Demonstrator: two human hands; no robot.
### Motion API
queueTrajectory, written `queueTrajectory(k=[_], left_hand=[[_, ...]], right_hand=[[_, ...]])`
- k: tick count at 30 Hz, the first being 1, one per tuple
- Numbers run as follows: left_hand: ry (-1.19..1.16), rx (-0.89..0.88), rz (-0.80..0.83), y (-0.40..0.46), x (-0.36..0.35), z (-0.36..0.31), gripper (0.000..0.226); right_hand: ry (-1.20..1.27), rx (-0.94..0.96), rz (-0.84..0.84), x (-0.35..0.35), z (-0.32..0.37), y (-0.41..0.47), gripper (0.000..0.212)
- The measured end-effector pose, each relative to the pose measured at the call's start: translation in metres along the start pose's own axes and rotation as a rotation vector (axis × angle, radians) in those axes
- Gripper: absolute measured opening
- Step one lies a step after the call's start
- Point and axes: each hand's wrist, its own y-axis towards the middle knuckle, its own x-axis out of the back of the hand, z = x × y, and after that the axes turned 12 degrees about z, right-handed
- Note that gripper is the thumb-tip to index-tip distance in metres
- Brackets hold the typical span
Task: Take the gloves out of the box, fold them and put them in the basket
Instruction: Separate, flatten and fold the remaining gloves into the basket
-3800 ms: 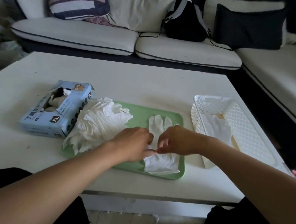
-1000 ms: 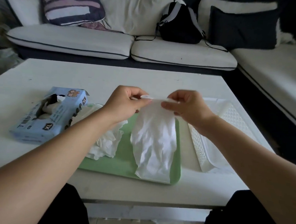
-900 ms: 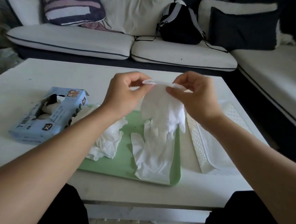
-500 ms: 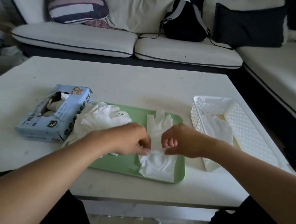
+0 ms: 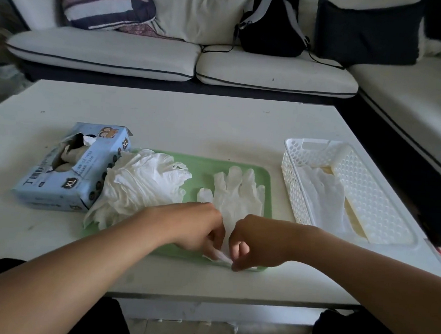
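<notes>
While both hands' fingers pinch its crumpled cuff, the thin white glove lies flat — fingers spread — on the tray.

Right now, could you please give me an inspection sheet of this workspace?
Surface: white table, marked in places.
Job's things: flat glove on the green tray, fingers pointing away; loose glove pile at the tray's left end; blue box, open on top; white basket holding a glove.
Clutter: nothing seen.
Hands: left hand and right hand pinch the flat glove's near edge.
Cables: nothing seen.
Surroundings: sofa with cushions and a black backpack.
</notes>
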Motion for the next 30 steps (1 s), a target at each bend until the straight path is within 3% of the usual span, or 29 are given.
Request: queueTrajectory(k=[2,3,6,8,10,13,16,19,24,27,30], left_hand=[[-0.023,0.007,-0.006,0.000,0.004,-0.002,0.032],[-0.023,0.008,-0.048,0.001,0.007,-0.002,0.032],[0.020,0.069,-0.299,0.005,0.018,-0.002,0.023],[0.120,0.130,-0.350,0.009,0.022,-0.002,0.039],[0.262,0.169,-0.271,0.013,0.019,-0.004,0.069],[0.346,0.187,-0.186,0.019,0.009,-0.008,0.088],[0.337,0.198,-0.166,0.023,-0.001,-0.006,0.101],[0.281,0.177,-0.169,0.022,-0.003,-0.002,0.106],[0.207,0.109,-0.225,0.011,-0.002,0.004,0.094],[0.198,0.061,-0.247,0.007,-0.001,0.000,0.059],[0.128,0.053,-0.131,0.007,-0.005,0.001,0.022]], right_hand=[[0.118,0.001,0.045,0.008,-0.001,-0.002,0.025],[0.196,-0.015,-0.009,0.014,-0.006,-0.001,0.026],[0.212,-0.168,-0.428,0.036,-0.033,0.005,0.023],[0.161,-0.268,-0.574,0.043,-0.047,0.009,0.017],[0.129,-0.353,-0.452,0.041,-0.053,0.014,0.033],[-0.014,-0.492,-0.250,0.035,-0.052,0.020,0.048],[-0.069,-0.541,-0.281,0.041,-0.047,0.016,0.043],[-0.121,-0.475,-0.322,0.044,-0.039,0.003,0.063],[-0.025,-0.138,-0.082,0.023,-0.014,-0.013,0.036],[-0.008,-0.146,-0.108,0.004,-0.018,-0.008,0.037],[-0.007,-0.158,-0.169,-0.004,-0.022,-0.001,0.039]])
